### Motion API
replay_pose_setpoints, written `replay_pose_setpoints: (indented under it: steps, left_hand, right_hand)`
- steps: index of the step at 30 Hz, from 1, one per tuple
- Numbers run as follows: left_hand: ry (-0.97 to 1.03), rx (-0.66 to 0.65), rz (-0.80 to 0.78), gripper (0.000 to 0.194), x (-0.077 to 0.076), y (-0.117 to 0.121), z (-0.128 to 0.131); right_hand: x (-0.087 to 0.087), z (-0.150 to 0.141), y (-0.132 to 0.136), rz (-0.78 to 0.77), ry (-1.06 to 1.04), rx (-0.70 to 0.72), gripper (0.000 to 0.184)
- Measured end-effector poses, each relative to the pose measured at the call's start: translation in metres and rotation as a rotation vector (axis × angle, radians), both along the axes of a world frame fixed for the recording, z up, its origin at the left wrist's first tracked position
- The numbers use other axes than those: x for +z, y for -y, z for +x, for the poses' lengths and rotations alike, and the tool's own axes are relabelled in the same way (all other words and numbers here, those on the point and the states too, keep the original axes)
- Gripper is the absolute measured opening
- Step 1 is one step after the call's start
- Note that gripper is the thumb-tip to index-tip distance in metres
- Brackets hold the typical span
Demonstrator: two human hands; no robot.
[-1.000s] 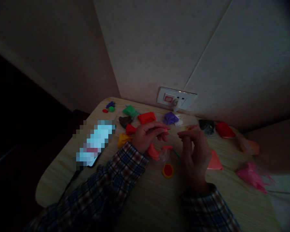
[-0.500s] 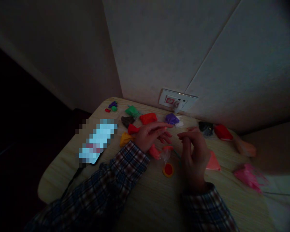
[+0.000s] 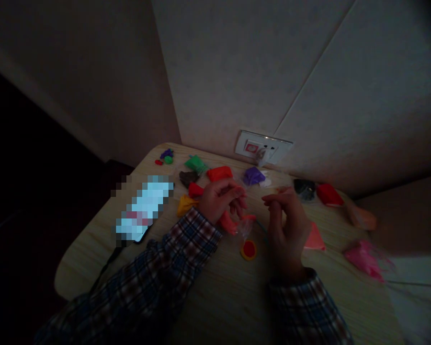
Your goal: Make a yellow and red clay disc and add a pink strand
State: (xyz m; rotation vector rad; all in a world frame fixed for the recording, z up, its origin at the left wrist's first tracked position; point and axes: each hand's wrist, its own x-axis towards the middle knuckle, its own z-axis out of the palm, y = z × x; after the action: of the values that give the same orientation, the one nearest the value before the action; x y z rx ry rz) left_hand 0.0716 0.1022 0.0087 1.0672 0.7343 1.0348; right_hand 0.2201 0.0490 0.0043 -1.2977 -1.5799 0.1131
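Observation:
My left hand (image 3: pixel 223 199) hovers over the middle of the table with fingers curled and thumb against the index finger; whatever it may pinch is too small to make out. To its right, my right hand (image 3: pixel 289 225) has thumb and index finger pressed together, and I cannot tell what is between them. A small yellow disc with a red centre (image 3: pixel 249 249) lies between my wrists. Just beyond it is a clear wrapper (image 3: pixel 244 228) with pinkish-red soft material, like modelling clay (image 3: pixel 229 223), partly behind my left hand. A salmon packet (image 3: pixel 314 237) sits beside my right hand.
A lit phone (image 3: pixel 145 208) with a cable lies at left. Small clay-like fruit shapes (image 3: pixel 167 155) stand at the far left corner. Several coloured packets, including green (image 3: pixel 196 164), purple (image 3: pixel 253 176), black (image 3: pixel 304 188) and pink (image 3: pixel 365 259), lie around. Behind is a wall socket (image 3: pixel 263 147).
My left hand's fingers, stretched out before, have curled in to meet the thumb. My right hand keeps its pinch almost in place. The view has shifted slightly.

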Motion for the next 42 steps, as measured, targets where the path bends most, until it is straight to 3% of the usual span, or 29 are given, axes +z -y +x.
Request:
replay_pose_setpoints:
  steps: [18, 25, 29, 36, 42]
  left_hand:
    - [0.05, -0.014, 0.125, 0.022, 0.0014, -0.0005, -0.0008]
    - [0.042, 0.053, 0.109, 0.03, 0.001, -0.0004, 0.0012]
    - [0.007, 0.035, 0.147, 0.024, -0.0021, -0.0022, 0.0013]
    - [0.031, 0.015, 0.101, 0.012, -0.0074, -0.0032, 0.003]
    - [0.053, 0.068, 0.028, 0.023, -0.0044, -0.0014, 0.0048]
  right_hand:
    - [-0.0011, 0.0004, -0.0005, -0.008, 0.011, -0.003, 0.016]
    - [-0.0005, -0.0004, -0.0004, -0.011, 0.002, 0.005, 0.016]
    - [-0.001, 0.0005, -0.0001, -0.008, 0.006, 0.008, 0.016]
    - [-0.0008, -0.0011, -0.0004, -0.024, 0.005, 0.012, 0.015]
    - [-0.001, -0.0002, 0.0, -0.026, 0.005, 0.008, 0.015]
